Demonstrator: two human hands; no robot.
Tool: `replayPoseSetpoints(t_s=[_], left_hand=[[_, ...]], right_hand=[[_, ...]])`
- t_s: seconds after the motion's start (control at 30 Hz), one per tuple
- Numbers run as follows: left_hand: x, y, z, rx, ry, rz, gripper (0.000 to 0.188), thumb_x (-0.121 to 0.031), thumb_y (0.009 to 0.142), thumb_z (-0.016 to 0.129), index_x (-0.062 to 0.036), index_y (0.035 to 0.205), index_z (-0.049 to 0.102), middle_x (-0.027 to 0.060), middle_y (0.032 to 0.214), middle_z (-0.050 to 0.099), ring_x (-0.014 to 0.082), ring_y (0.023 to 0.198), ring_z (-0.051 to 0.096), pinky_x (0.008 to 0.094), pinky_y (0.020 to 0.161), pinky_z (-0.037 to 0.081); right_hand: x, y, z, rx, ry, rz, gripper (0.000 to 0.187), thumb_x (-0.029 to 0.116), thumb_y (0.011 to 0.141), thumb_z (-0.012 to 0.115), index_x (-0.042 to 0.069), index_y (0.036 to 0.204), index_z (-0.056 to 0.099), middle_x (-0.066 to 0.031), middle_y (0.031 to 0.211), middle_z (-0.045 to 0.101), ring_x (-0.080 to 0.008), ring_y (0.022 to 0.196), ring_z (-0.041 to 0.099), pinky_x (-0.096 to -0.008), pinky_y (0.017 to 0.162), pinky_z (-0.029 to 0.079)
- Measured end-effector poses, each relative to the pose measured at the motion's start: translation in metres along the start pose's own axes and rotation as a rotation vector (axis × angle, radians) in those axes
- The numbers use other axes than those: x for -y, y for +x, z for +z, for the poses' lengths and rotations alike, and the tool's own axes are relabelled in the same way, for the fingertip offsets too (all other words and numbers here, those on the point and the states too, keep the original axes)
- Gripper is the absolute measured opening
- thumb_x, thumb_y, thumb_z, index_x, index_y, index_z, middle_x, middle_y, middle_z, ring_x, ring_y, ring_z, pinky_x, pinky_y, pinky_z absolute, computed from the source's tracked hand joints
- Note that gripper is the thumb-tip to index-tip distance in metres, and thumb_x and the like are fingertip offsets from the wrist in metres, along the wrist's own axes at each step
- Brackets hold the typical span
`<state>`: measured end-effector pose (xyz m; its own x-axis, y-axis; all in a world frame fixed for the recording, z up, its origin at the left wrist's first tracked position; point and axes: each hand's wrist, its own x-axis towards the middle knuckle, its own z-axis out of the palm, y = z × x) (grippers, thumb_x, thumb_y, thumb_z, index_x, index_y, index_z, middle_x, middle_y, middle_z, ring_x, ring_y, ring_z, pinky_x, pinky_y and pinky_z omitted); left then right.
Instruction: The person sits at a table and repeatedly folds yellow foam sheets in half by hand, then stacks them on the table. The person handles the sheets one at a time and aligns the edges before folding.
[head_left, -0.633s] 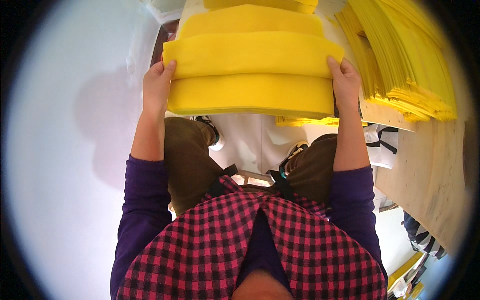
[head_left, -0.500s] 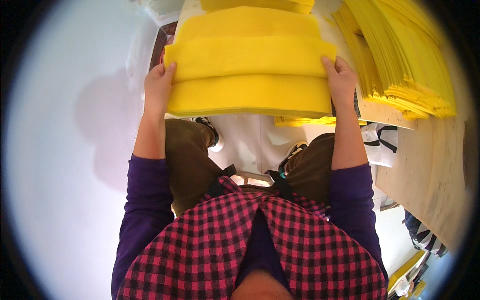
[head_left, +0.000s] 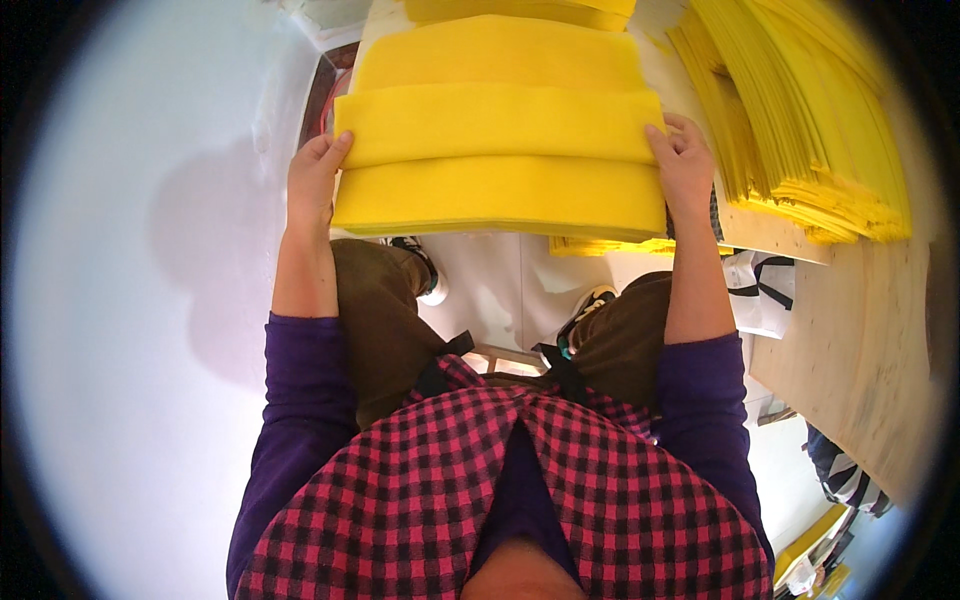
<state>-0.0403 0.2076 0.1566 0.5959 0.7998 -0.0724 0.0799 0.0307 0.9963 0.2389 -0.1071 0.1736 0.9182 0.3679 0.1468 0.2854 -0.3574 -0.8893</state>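
A yellow, felt-like fabric sheet [head_left: 500, 125] with a folded-over band stretches between my hands in front of me. My left hand [head_left: 315, 178] pinches its left edge, thumb on top and the other fingers mostly hidden underneath. At the opposite edge, my right hand [head_left: 688, 172] grips the same sheet with thumb and curled fingers. Below the band, closest to my body, lies a stack of yellow sheets [head_left: 500, 195] whose layered near edge shows. More flat yellow fabric [head_left: 500, 52] extends beyond the band.
Tall piles of yellow sheets [head_left: 800, 120] stand at the right on a pale wooden table [head_left: 850, 340]. Another yellow piece [head_left: 520, 12] lies at the far edge. A white wall [head_left: 130, 330] runs along the left. Beneath the table sits a white bag with black straps [head_left: 760, 290].
The band's far edge has come slightly closer to me, and both hands have shifted a little with it. Each hand keeps its hold.
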Motion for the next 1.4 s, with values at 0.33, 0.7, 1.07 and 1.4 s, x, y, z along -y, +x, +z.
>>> replayPoseSetpoints(t_s=[0.33,0.7,1.07,1.4], left_hand=[[-0.002,-0.005,0.004,-0.021,-0.091,-0.016,0.019,-0.021,0.085,0.067,-0.0047,0.078,0.062,-0.0009,0.074,0.060,0.0071,0.065,0.051,0.0217,0.060,0.041],[0.000,-0.004,0.003,-0.101,0.170,-0.022,0.019,-0.020,0.084,0.068,-0.0034,0.079,0.061,-0.0006,0.070,0.059,0.0053,0.058,0.049,0.0211,0.054,0.039],[0.001,0.000,0.002,-0.046,0.252,0.023,0.021,-0.022,0.083,0.069,-0.0058,0.074,0.059,-0.0034,0.065,0.055,0.0054,0.056,0.047,0.0217,0.052,0.037],[0.006,0.004,0.002,-0.004,0.152,0.032,0.023,-0.024,0.085,0.068,-0.0109,0.071,0.055,-0.0061,0.063,0.050,0.0038,0.054,0.042,0.0200,0.050,0.034]], right_hand=[[-0.004,0.001,0.001,-0.039,-0.009,-0.076,0.036,0.019,0.080,0.072,0.006,0.111,0.059,0.0025,0.059,0.050,-0.0051,0.055,0.043,-0.0224,0.052,0.037],[-0.006,-0.002,0.001,-0.087,-0.093,-0.135,0.040,0.020,0.078,0.074,0.006,0.112,0.058,0.0001,0.058,0.054,-0.0081,0.052,0.047,-0.0252,0.052,0.040],[-0.015,0.000,0.001,-0.099,-0.130,-0.113,0.035,0.018,0.079,0.071,0.004,0.109,0.060,-0.0013,0.060,0.057,-0.0098,0.054,0.049,-0.0255,0.054,0.042],[0.065,-0.021,0.003,-0.087,-0.263,-0.566,0.036,0.027,0.090,0.059,0.002,0.117,0.057,-0.0164,0.113,0.060,-0.0281,0.109,0.054,-0.0365,0.097,0.040]])
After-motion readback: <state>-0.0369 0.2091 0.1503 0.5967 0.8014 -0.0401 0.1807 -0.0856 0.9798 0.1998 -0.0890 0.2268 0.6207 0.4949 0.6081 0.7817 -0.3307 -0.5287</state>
